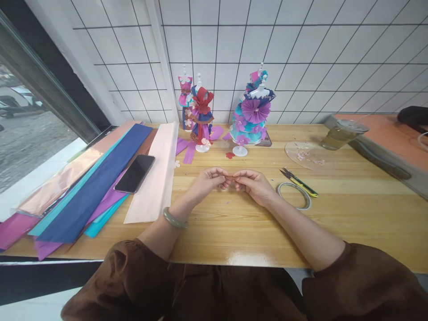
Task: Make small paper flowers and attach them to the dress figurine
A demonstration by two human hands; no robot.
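Both hands meet above the middle of the table, pinching a small brown strip (pixel 230 177) stretched between the fingertips; its material is too small to make out. My left hand (pixel 216 179), with a jade-green bangle on its wrist, is closed on one end. On the other end my right hand (pixel 251 182) is closed the same way. Just beyond the fingers lies a red paper flower (pixel 230 155). To the right are a roll of tape (pixel 309 203) and a pair of yellow-and-black thread snips (pixel 298 182).
Folded crepe paper sheets (pixel 96 187) and a phone (pixel 134 174) cover the left side. Small mannequins in paper dresses (pixel 202 116) (pixel 256 111) stand by the tiled wall. A clear plate (pixel 294 154) of beads and a drink cup (pixel 341 136) are at the right.
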